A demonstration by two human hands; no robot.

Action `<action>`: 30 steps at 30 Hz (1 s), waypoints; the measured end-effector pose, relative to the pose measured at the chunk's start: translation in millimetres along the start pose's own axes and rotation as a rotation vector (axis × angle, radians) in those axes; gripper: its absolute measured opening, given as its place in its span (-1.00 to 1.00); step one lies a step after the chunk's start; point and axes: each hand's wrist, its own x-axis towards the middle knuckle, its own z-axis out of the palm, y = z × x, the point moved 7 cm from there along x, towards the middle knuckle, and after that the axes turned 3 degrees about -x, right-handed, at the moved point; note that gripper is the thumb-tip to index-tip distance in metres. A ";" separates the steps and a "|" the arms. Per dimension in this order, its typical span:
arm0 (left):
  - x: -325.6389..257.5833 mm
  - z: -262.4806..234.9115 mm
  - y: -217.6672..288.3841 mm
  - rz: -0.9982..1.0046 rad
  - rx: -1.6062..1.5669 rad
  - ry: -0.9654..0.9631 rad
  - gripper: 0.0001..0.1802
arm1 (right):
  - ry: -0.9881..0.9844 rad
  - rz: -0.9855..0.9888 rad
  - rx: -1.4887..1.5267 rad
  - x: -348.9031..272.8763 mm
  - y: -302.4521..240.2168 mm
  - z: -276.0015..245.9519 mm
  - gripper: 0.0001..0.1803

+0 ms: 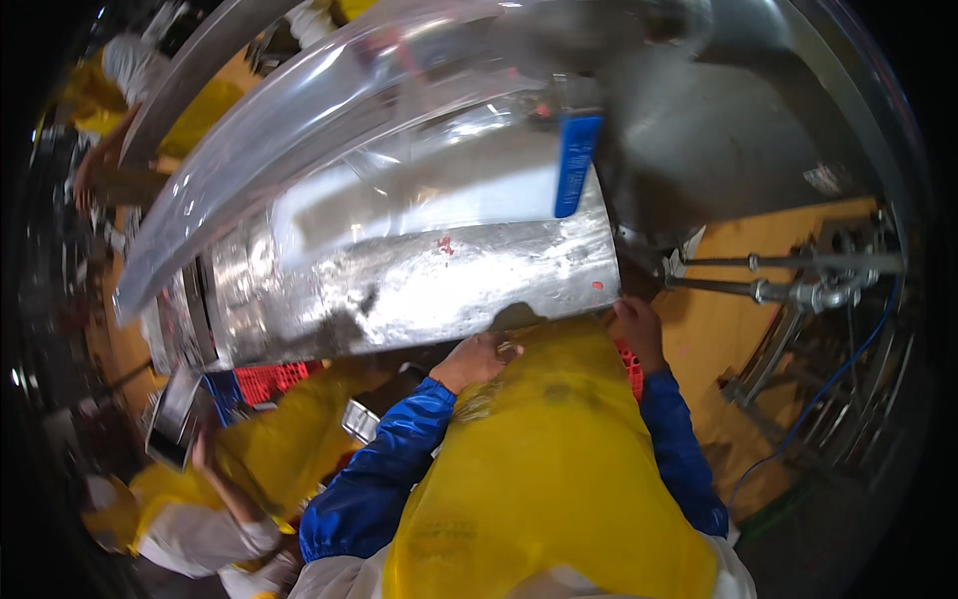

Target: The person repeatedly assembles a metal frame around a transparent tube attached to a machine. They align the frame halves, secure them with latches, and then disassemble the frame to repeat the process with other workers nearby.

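My left hand (473,362) is at the near edge of a shiny steel table (499,265), in front of my yellow apron (549,469). Its fingers are curled in, and what they hold, if anything, is hidden. By the table's near right corner is my right hand (641,333), beside the apron. Its fingers are bent and partly hidden, so their grip is unclear. A white board or sheet (399,205) lies on the steel. Across its right end stands a blue bar-shaped thing (577,165). Small red scraps (445,246) dot the metal.
A clear curved plastic guard (259,150) arches over the table's far side. A large steel machine body (738,120) fills the far right. Steel pipes (798,290) and a frame stand right. Red crates (269,380) sit below the table. At lower left, a person (220,519) holds a tray-like thing (175,419).
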 end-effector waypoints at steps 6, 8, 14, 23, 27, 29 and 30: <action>-61.2 -21.8 -11.8 -0.133 -0.163 0.319 -0.38 | -0.105 -0.410 -0.093 138.8 -72.3 81.5 -0.77; -90.2 -22.9 -19.2 -0.184 -0.271 0.481 -0.36 | -0.038 -0.364 -0.165 191.6 -58.0 108.0 -0.75; -171.3 29.9 -24.5 -0.418 -0.612 0.850 -0.36 | -0.126 -0.603 -0.573 243.6 -108.1 148.3 -0.55; -130.6 23.3 21.5 -0.266 -0.852 0.817 -0.41 | -0.144 -0.841 -0.329 199.5 -181.9 121.3 -0.90; -55.8 -18.9 13.8 -0.176 -1.270 0.592 -0.32 | -0.240 -0.908 -0.181 131.9 -247.4 116.9 -0.96; -7.6 -36.5 5.4 -0.145 -1.491 0.540 -0.34 | -0.275 -0.934 -0.178 94.9 -277.9 117.9 -0.97; 15.7 -45.5 -1.5 -0.153 -1.566 0.527 -0.39 | -0.297 -0.916 -0.201 81.5 -283.3 122.1 -0.92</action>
